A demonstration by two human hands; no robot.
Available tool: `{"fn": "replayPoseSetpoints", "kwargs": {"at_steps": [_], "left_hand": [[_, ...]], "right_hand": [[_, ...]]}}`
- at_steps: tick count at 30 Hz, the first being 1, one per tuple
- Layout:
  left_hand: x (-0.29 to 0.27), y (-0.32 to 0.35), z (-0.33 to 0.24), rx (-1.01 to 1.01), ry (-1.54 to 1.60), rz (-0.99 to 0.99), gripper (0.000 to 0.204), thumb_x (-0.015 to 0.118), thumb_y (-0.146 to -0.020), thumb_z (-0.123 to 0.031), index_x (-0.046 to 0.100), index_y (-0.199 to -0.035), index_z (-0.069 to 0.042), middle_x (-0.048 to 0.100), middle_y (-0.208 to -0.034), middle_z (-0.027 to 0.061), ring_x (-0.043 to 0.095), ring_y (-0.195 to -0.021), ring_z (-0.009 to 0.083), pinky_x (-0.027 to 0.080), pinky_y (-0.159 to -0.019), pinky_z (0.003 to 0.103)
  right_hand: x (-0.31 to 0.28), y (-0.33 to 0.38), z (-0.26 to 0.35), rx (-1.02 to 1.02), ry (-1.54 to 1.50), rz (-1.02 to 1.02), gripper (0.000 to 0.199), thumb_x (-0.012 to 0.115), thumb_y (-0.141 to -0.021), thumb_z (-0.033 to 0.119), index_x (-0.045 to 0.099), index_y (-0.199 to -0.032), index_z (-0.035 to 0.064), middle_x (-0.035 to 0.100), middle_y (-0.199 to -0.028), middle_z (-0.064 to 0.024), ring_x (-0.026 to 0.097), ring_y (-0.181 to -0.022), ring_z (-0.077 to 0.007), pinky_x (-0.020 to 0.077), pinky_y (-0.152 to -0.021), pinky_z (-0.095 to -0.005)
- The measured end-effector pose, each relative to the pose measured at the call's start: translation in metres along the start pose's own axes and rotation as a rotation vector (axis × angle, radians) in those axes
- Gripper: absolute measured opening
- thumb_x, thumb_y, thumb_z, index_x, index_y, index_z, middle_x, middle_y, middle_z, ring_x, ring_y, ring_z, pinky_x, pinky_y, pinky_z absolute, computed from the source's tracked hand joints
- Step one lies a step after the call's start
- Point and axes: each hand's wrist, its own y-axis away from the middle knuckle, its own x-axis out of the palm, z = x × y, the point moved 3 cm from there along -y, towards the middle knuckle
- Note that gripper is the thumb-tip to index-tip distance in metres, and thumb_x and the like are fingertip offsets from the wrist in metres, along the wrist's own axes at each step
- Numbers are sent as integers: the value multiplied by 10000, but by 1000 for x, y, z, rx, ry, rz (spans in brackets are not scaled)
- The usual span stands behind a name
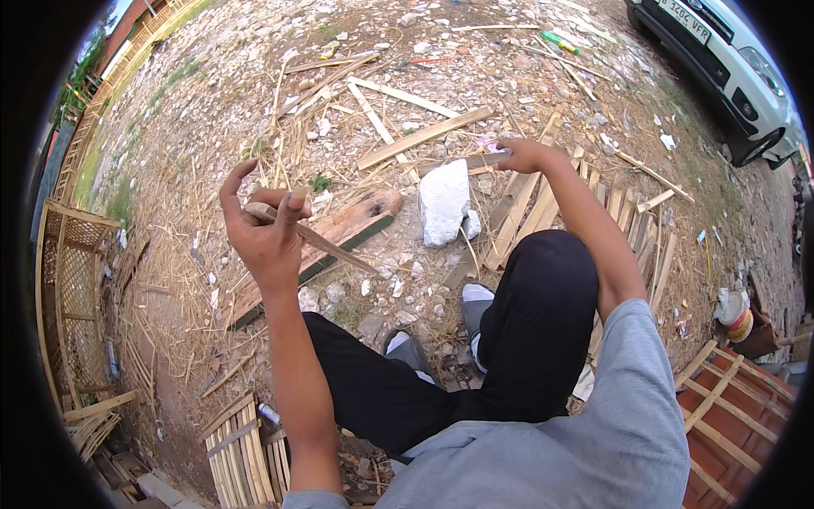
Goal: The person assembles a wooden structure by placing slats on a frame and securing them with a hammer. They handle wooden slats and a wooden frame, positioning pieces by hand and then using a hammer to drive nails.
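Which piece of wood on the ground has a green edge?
The thick beam near the left hand; the thin strips beyond show only pale wood.

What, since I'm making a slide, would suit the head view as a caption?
The left hand holds a thin wooden strip; the right hand is at a dark strip beside a white rock.

A soft grey T-shirt (543,467), lightly creased, with a short right sleeve (632,373) ending near the elbow; loose, plain black trousers (543,314); grey footwear (411,352) with white patches (477,293) at the toes and nearer the ankles, too small to tell sock from shoe; left hand (264,242) and right hand (523,156) both bare.
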Motion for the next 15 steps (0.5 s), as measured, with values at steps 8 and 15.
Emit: {"fn": "replayPoseSetpoints", "kwargs": {"at_steps": [8,15], "left_hand": [[-14,-1,2,-64,25,-32,458,705,-853,-298,517,-1173,-29,637,-681,74,633,-644,160,513,-649,279],[-28,-10,14,-81,86,-116,258,665,-891,-220,583,-1033,-20,596,-686,62,572,-637,140,505,-649,291]], "right_hand": [[138,59,-63,613,-194,-147,433,584,-796,287,592,-1174,76,623,-1167,-181,595,-1105,-329,479,-915,-466],[195,100,-51,744,-441,-156,481,603,-763,332,613,-1129,19,620,-1149,-223,586,-1099,-372,458,-932,-476]]}}
